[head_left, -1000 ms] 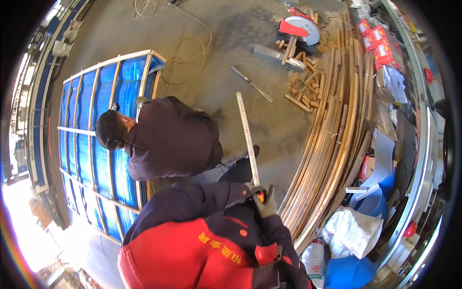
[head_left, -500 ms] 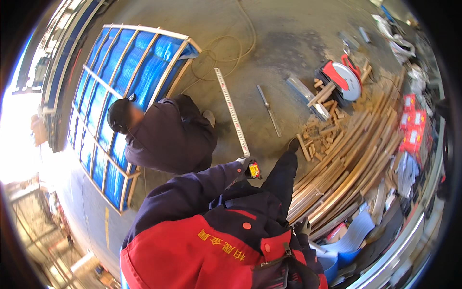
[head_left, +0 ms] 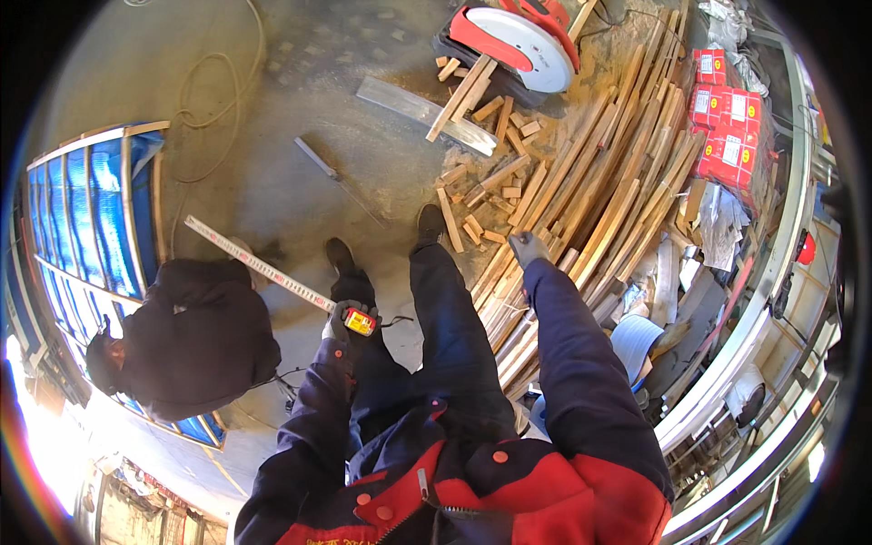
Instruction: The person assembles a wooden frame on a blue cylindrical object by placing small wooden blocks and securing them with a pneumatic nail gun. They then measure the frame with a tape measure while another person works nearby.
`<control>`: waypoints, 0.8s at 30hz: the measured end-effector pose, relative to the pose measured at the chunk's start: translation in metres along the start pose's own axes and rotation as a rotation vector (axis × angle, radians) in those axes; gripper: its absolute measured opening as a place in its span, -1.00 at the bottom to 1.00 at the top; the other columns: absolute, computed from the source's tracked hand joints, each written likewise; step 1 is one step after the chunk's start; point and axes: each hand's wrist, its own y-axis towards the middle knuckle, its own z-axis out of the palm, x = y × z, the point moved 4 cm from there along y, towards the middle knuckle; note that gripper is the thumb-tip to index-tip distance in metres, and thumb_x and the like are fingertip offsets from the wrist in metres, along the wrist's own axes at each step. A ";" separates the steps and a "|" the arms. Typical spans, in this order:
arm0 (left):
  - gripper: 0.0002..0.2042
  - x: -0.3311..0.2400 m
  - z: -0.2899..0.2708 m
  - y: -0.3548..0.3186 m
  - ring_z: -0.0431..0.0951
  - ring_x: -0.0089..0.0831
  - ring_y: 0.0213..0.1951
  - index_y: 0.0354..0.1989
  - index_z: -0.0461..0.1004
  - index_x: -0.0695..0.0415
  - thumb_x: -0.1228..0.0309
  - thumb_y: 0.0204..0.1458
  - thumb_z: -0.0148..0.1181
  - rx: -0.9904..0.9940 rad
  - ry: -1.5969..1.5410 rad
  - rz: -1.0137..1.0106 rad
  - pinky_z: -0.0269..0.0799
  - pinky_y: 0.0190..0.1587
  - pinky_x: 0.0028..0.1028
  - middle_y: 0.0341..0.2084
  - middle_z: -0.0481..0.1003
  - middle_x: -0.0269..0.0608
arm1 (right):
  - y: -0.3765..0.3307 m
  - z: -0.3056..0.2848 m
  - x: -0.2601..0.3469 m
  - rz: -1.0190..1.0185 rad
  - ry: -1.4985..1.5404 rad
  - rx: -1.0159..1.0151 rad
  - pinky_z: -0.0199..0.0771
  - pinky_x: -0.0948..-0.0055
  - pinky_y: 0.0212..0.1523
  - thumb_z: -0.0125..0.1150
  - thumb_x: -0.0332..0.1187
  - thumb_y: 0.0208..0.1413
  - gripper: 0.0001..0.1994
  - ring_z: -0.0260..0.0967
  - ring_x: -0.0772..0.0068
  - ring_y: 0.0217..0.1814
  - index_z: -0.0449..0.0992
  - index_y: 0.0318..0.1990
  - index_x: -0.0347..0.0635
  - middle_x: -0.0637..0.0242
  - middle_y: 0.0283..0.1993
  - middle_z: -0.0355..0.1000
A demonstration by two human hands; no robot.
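My left hand, in a grey glove, is closed around a red and yellow tape measure in front of my legs. Its white blade sticks out toward the far left, passing in front of a crouching co-worker. My right arm reaches forward to the right. Also gloved, my right hand is over the near left side of a pile of long wooden strips. Its fingers look loosely apart with nothing visible in them, though they are small in the picture.
A red cut-off saw with a large pale disc stands beyond the wood, with offcuts scattered around it. A metal bar and a thin tool lie on the floor. Red boxes are stacked at right; a blue-covered wooden frame stands left.
My view has turned right toward the wood pile. My right arm has extended forward over the strips. The tape measure stays in my left hand with its blade out, now slanting to the left.
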 end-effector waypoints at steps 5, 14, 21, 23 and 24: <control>-0.75 -0.015 0.029 0.096 0.59 0.00 -0.15 -0.31 0.46 0.13 0.20 0.29 0.08 -0.279 0.332 0.164 0.55 0.02 0.05 -0.36 0.50 -0.14 | 0.074 0.018 0.087 0.080 -0.199 0.121 0.45 0.16 0.22 0.27 0.13 0.17 -0.36 0.49 -0.03 0.22 0.51 0.20 -0.22 -0.01 0.15 0.55; -0.73 -0.094 0.046 0.211 0.53 -0.22 -0.28 -0.27 0.45 0.22 0.30 0.37 -0.08 -0.172 0.319 0.280 0.52 -0.06 -0.21 -0.38 0.46 -0.11 | 0.291 0.065 0.043 0.045 -0.378 -0.192 0.49 0.22 0.20 0.33 0.00 0.11 -0.49 0.53 0.03 0.17 0.56 0.14 -0.08 0.07 0.08 0.60; -0.63 -0.141 0.090 0.235 0.41 -0.26 -0.42 -0.39 0.31 0.05 0.10 0.44 -0.16 0.095 0.453 0.315 0.37 -0.19 -0.12 -0.54 0.31 -0.30 | 0.434 0.062 0.006 -0.028 -0.298 -0.391 0.43 0.10 0.28 0.41 -0.15 0.06 -0.45 0.44 -0.06 0.27 0.50 0.22 -0.09 -0.02 0.21 0.50; -0.60 -0.146 0.089 0.247 0.52 -0.15 -0.38 -0.41 0.29 0.05 0.07 0.44 -0.17 0.118 0.399 0.292 0.40 -0.20 -0.05 -0.54 0.34 -0.25 | 0.454 0.072 0.001 0.002 -0.407 -0.370 0.43 0.10 0.28 0.43 -0.18 0.04 -0.43 0.44 -0.06 0.28 0.48 0.22 -0.10 0.00 0.22 0.50; -0.60 -0.148 0.089 0.251 0.53 -0.12 -0.38 -0.40 0.29 0.05 0.06 0.44 -0.16 0.094 0.425 0.311 0.40 -0.20 -0.04 -0.53 0.35 -0.25 | 0.459 0.073 0.003 0.041 -0.520 -0.400 0.44 0.09 0.26 0.45 -0.19 0.00 -0.43 0.45 -0.07 0.25 0.50 0.20 -0.10 -0.02 0.19 0.51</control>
